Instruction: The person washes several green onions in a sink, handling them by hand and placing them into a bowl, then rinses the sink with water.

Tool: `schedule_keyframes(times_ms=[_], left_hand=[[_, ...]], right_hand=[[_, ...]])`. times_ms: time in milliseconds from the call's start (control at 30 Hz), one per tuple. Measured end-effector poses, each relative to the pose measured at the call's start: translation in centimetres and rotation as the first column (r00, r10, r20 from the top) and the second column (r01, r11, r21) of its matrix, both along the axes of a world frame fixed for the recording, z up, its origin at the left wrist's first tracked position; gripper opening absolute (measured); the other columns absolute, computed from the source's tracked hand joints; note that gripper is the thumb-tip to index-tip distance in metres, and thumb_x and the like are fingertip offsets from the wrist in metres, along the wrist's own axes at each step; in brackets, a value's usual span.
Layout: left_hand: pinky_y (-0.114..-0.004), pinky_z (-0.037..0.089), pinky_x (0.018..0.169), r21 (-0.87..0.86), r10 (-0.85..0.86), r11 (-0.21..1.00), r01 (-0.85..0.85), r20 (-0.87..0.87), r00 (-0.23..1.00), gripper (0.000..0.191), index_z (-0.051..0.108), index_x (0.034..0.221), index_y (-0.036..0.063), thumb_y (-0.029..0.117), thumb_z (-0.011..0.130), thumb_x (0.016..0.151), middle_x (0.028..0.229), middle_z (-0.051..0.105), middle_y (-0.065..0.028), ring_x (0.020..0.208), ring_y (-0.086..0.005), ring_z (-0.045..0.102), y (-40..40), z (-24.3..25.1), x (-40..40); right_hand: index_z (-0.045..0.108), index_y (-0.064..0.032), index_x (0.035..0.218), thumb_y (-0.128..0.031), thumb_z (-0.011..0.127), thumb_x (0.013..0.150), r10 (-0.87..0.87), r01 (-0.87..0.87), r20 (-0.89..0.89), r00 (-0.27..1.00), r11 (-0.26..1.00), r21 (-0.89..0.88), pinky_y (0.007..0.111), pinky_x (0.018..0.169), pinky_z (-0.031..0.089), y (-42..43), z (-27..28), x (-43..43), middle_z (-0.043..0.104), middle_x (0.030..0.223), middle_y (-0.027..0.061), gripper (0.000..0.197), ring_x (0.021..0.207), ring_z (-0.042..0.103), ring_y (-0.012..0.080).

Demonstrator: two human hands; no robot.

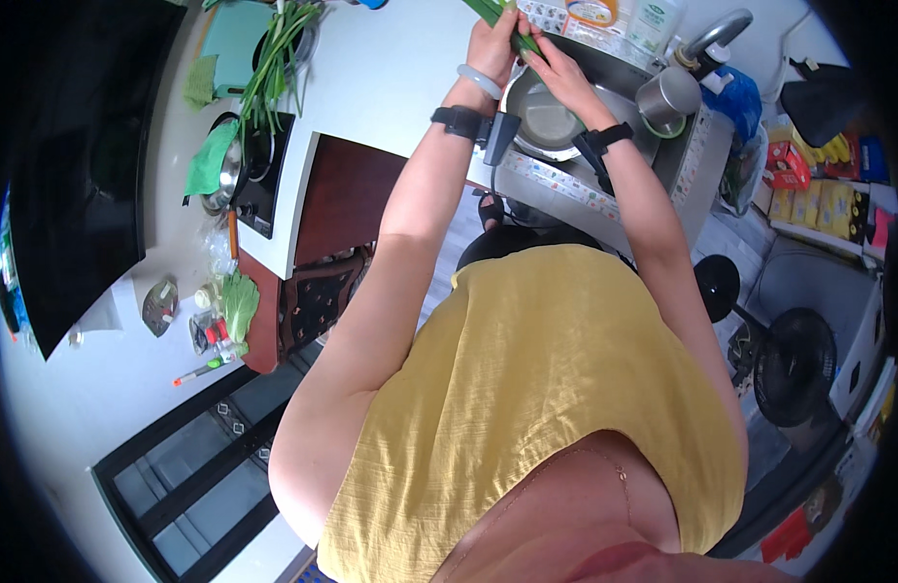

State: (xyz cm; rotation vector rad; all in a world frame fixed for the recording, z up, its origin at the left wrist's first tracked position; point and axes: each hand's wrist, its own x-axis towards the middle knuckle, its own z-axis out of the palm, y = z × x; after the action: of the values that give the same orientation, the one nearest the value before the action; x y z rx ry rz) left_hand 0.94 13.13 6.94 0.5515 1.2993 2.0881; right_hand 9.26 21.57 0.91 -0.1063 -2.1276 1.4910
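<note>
Near the top of the view, my left hand (490, 52) grips a bunch of green scallions (485, 9), whose upper end runs out of the picture. My right hand (563, 81) has its fingers on the lower part of the same stalks, close beside the left. Below both hands a round metal basin (547, 120) sits in the stainless steel sink (615, 71). A pale bangle (479, 80) circles my left wrist, and each forearm wears a black strap with a device.
A curved faucet (718, 33) and a metal cup (667, 95) stand at the sink's right. Bottles (654, 25) line its back edge. More scallions (277, 73) lie over a pan on the left, near the cooktop (274, 197). A black fan (792, 364) stands at right.
</note>
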Motion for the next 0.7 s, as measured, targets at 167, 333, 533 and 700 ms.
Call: schedule_keyframes(times_ms=[167, 333, 533, 700], left_hand=[[-0.033, 0.045, 0.07, 0.006, 0.029, 1.0, -0.029, -0.036, 0.999, 0.023, 0.044, 0.074, 0.0022, 0.02, 0.04, 0.088, 0.066, 0.047, -0.0057, 0.068, -0.0204, 0.052, -1.6, 1.3, -0.9], [-0.033, 0.045, 0.07, 0.075, 0.151, 0.986, -0.146, -0.06, 0.987, 0.021, 0.043, 0.078, 0.003, 0.021, 0.041, 0.088, 0.065, 0.046, -0.0041, 0.067, -0.0187, 0.051, -3.8, 3.3, -1.8], [-0.03, 0.047, 0.063, -0.059, 0.274, 0.958, -0.282, -0.117, 0.955, 0.02, 0.045, 0.074, 0.0017, 0.019, 0.047, 0.084, 0.063, 0.048, -0.0044, 0.061, -0.0175, 0.053, -8.6, 4.6, -4.6], [-0.031, 0.05, 0.064, -0.241, 0.253, 0.92, -0.31, -0.241, 0.937, 0.019, 0.047, 0.087, -0.0009, 0.014, 0.054, 0.078, 0.068, 0.05, -0.0057, 0.061, -0.0169, 0.053, -13.4, 6.4, -9.0]], right_hand=[[0.047, -0.0038, 0.094, -0.017, 0.041, 0.087, 0.13, -0.121, 0.119, 0.984, 0.989, -0.084, 0.029, 0.054, 0.039, -0.5, -2.7, 2.0, 0.053, 0.068, 0.0068, 0.017, 0.061, 0.051, 0.016], [0.05, -0.0022, 0.095, -0.018, 0.04, 0.087, 0.121, -0.094, 0.353, 0.928, 0.991, -0.095, 0.028, 0.055, 0.039, 0.8, -11.9, 7.3, 0.054, 0.07, 0.0066, 0.02, 0.06, 0.049, 0.0148], [0.054, -0.0021, 0.091, -0.015, 0.045, 0.083, 0.09, -0.196, 0.611, 0.786, 0.975, 0.108, 0.026, 0.059, 0.041, 4.3, -17.8, 11.6, 0.055, 0.072, 0.006, 0.018, 0.067, 0.052, 0.0147], [0.054, -0.0014, 0.097, -0.01, 0.05, 0.08, -0.175, 0.088, 0.458, 0.872, 0.975, 0.206, 0.027, 0.065, 0.044, 4.9, -15.3, 11.2, 0.057, 0.089, 0.0108, 0.02, 0.077, 0.056, 0.0175]])
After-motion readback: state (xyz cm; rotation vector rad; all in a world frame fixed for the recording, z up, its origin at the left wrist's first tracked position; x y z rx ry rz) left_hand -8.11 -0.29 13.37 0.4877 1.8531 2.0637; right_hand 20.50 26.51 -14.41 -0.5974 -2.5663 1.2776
